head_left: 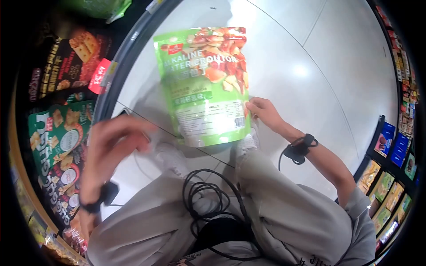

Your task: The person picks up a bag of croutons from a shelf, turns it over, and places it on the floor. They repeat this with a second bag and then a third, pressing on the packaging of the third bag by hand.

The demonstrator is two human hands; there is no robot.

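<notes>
Floor [328,115], right hand [265,111] pinching pouch [204,88] (left [116,138] half-curled)

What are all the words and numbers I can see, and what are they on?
"ALKALINE": on the green pouch.
"ATER CROUTON": under that on the pouch; glare washes out its beginning.
"包丁": Chinese writing below, on the pouch.
Too small, blurred or turned for me to read surely: the pouch's other writing and numbers, the dark-green bag, dark snack pack, red tag, shirt letters and packs at right.
</notes>
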